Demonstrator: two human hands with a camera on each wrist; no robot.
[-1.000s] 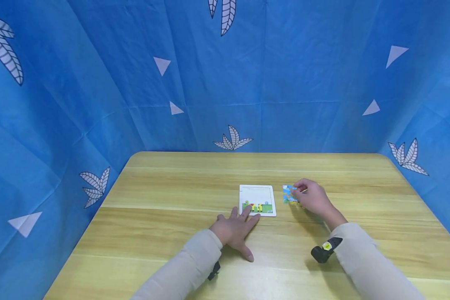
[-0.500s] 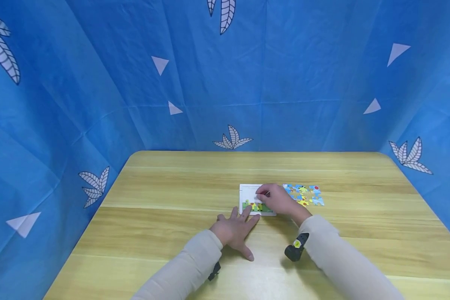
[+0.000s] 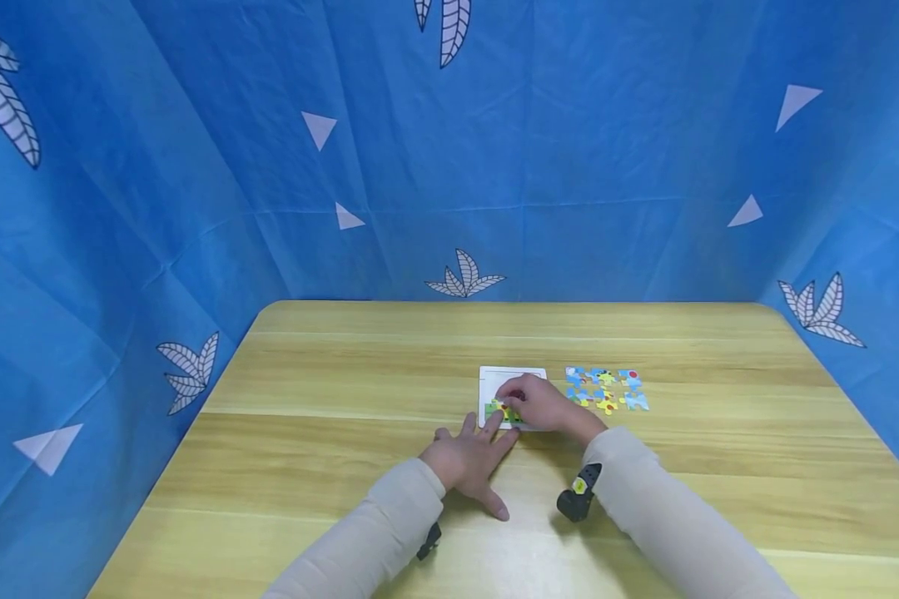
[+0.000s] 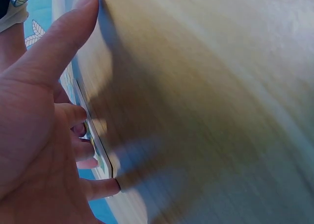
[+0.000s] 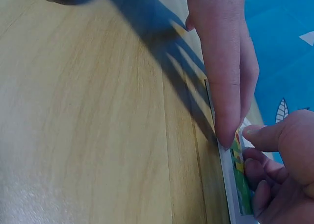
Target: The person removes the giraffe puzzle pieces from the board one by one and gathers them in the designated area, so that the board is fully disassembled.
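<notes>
Left hand (image 3: 468, 460) flat on the table (image 3: 330, 399), fingers spread and straight, holding nothing, fingertips touching the near left edge of the tray (image 3: 511, 376). Right hand (image 3: 543, 405) over the tray's near half, fingers curled, pinching a piece (image 3: 504, 411) down at the green and yellow bottom row. Piece mostly hidden under those fingers; exact seating hard to tell. Tray's lower right corner covered by the right hand. Left wrist view blurred, showing only straight fingers against the tray's rim. Right wrist view cut off at the tray's far end. Loose pieces (image 3: 605, 389) in a small cluster just right of the tray, apart from both hands. Blue cloth (image 3: 195, 166) with leaf prints around the table.
</notes>
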